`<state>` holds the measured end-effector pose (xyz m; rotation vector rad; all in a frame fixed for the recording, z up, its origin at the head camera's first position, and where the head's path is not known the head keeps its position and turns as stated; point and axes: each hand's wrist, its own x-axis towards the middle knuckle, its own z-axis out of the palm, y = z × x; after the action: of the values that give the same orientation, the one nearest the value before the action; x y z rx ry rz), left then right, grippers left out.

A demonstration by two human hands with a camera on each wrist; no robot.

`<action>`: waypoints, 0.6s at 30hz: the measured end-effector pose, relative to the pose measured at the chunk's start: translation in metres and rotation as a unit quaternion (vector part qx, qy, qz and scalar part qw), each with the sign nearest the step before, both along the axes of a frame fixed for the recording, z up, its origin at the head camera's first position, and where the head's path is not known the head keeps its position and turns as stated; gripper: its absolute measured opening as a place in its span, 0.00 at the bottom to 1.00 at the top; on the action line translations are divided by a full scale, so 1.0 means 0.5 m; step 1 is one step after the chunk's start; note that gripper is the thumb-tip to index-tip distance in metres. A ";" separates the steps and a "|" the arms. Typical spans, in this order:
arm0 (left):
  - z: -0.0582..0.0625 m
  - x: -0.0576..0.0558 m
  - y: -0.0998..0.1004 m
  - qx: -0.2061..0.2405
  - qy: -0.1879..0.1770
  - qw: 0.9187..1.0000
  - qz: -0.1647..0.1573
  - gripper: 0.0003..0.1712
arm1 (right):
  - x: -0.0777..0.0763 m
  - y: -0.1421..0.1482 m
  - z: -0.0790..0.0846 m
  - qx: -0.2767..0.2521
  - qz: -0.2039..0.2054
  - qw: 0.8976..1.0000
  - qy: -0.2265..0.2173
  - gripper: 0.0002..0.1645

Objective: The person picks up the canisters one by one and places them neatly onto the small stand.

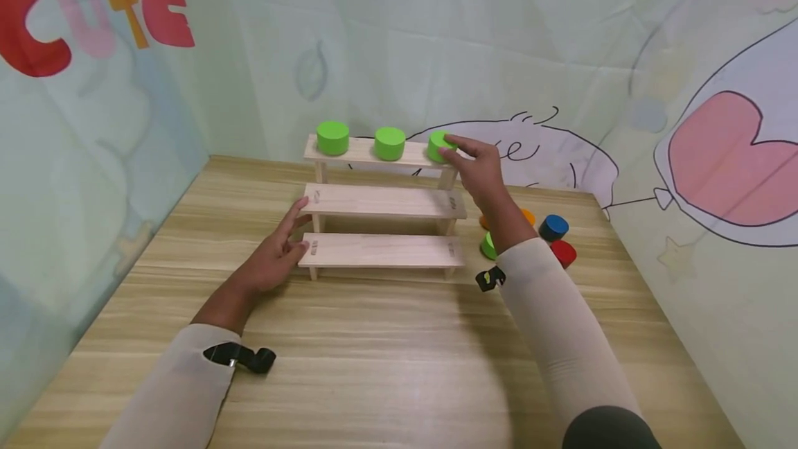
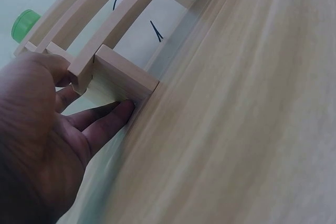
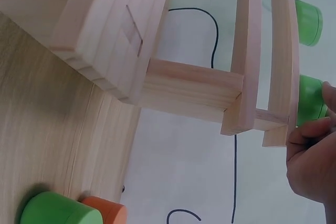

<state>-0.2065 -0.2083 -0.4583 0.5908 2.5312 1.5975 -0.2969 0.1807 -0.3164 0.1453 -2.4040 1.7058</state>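
Observation:
A pale wooden three-step stand (image 1: 383,201) rests on the table. Three green cylindrical blocks sit along its top step: a left one (image 1: 333,138), a middle one (image 1: 389,144) and a right one (image 1: 436,149). My right hand (image 1: 483,175) pinches the right block between thumb and fingers, at the step's surface. At the stand's left end, my left hand (image 1: 271,262) touches the wood. In the left wrist view its extended fingers (image 2: 107,127) press against the bottom side support, while the thumb lies by the lowest step's end.
Right of the stand, partly behind my right forearm, lie more blocks: green (image 1: 488,247), orange (image 1: 528,217), blue (image 1: 553,228) and red (image 1: 564,253). A printed cloth backdrop (image 1: 386,54) rises behind the wooden table (image 1: 374,359).

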 end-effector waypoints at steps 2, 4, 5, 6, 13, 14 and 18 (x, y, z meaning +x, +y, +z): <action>0.002 0.001 0.000 0.001 0.002 1.000 -0.001 0.50 | 0.000 0.001 0.002 0.004 -0.006 1.000 0.002 0.28; 0.003 0.002 -0.002 0.002 0.004 1.000 -0.003 0.50 | 0.002 0.003 0.004 0.004 -0.012 1.000 0.006 0.30; 0.003 0.002 -0.002 0.003 0.005 1.000 -0.003 0.50 | 0.003 0.004 0.005 0.002 -0.013 1.000 0.009 0.31; 0.003 0.002 -0.002 0.002 0.005 1.000 -0.003 0.50 | 0.003 0.005 0.006 -0.001 -0.013 1.000 0.011 0.33; 0.002 0.000 -0.002 -0.003 0.005 1.000 0.000 0.49 | 0.011 0.021 0.012 -0.007 -0.013 1.000 -0.005 0.36; 0.001 0.000 -0.002 -0.004 0.006 1.000 -0.001 0.49 | 0.012 0.024 0.012 -0.011 -0.016 1.000 -0.013 0.36; -0.001 -0.001 -0.004 -0.003 0.006 1.000 -0.004 0.49 | 0.017 0.035 0.007 -0.010 -0.027 0.999 -0.032 0.35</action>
<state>-0.2070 -0.2103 -0.4586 0.6123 2.5375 1.5883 -0.2883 0.1983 -0.3131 0.0228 -2.4114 1.7341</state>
